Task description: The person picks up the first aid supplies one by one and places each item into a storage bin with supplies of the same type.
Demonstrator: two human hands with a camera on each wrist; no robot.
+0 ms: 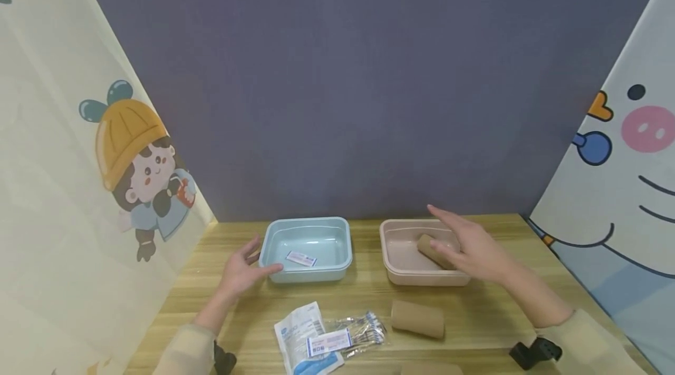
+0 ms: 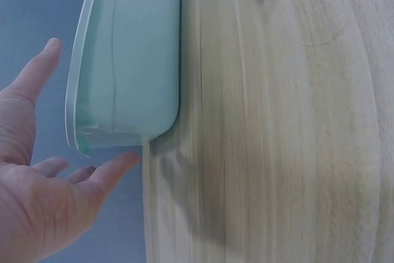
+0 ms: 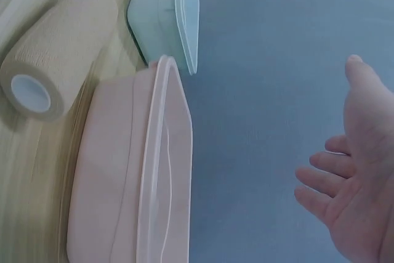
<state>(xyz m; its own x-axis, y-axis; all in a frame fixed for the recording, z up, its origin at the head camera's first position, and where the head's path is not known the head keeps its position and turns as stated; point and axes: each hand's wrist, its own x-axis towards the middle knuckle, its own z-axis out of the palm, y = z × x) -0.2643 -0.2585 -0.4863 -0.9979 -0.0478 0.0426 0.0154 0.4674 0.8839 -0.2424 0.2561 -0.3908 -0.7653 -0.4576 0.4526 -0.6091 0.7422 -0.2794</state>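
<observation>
My left hand (image 1: 244, 269) is at the left side of a light blue plastic tub (image 1: 311, 275), fingers spread and thumb over the near rim. Inside this tub lies a small white packet with blue print (image 1: 301, 258). Above the right part of a pink plastic tub (image 1: 422, 279), my right hand (image 1: 477, 249) is held with straight fingers, holding nothing. A tan bandage roll (image 1: 431, 252) lies in the pink tub, partly hidden by that hand. In the right wrist view the hand (image 3: 360, 170) is apart from the pink tub's rim (image 3: 161, 127).
Nearer me on the wooden table lie a white and blue pouch (image 1: 300, 331), a clear bag of cotton swabs (image 1: 369, 330) and a small white packet (image 1: 329, 343) overlapping both. Another tan bandage roll (image 1: 418, 319) lies before the pink tub. One more tan item (image 1: 431, 369) shows at the bottom edge.
</observation>
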